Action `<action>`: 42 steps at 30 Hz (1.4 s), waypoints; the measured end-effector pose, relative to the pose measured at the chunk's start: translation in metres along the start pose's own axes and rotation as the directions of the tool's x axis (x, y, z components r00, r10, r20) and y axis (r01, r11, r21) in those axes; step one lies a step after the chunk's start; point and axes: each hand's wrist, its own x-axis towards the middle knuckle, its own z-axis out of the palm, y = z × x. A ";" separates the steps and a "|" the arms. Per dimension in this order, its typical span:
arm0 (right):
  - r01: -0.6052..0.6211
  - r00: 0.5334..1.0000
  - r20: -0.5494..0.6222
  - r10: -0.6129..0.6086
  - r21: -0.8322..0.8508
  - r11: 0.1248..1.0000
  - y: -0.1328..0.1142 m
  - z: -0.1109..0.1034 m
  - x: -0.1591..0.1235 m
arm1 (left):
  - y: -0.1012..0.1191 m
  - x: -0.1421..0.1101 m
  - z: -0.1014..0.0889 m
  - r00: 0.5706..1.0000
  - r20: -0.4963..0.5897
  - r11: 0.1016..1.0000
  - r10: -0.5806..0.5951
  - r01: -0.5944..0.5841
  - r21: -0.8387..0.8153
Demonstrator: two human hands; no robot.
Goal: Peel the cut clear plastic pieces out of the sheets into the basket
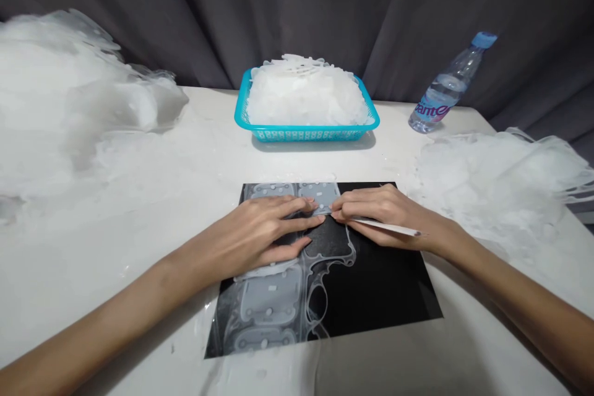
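A translucent silicone-like sheet (pixel 271 294) with rounded rectangular pads lies on a black mat (pixel 385 284). Across its left column rests my left hand (pixel 269 229), fingers stretched out and thumb apart, fingertips touching the material near a pad (pixel 320 195) at the top. My right hand (pixel 380 213) is closed, its fingertips pinched together at that pad's lower right edge. A thin white pen-like stick (pixel 390 226) is tucked in the right hand; its front end is hidden. Below the fingertips, an outline strip (pixel 350 253) frames bare black mat.
Behind the mat stands a blue plastic basket (pixel 315 135) heaped with white translucent pieces. A large pile of translucent sheets (pixel 60 99) is at left, another translucent pile (pixel 501 179) at right. A water bottle (pixel 445 93) stands back right, before a dark curtain (pixel 325 6).
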 end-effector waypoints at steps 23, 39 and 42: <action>-0.415 0.884 -0.262 0.388 -0.053 0.908 -0.011 0.023 0.005 | -0.017 0.034 -0.011 0.869 0.123 0.793 -0.479 0.489 -0.363; -0.106 0.832 -0.370 0.413 0.625 0.773 -0.041 0.031 0.029 | 0.009 0.028 -0.061 0.907 -0.101 0.738 -0.408 0.262 -0.622; -0.095 0.790 -0.427 0.440 0.624 0.776 -0.039 0.034 0.030 | 0.013 0.028 -0.058 0.910 -0.147 0.770 -0.388 0.232 -0.595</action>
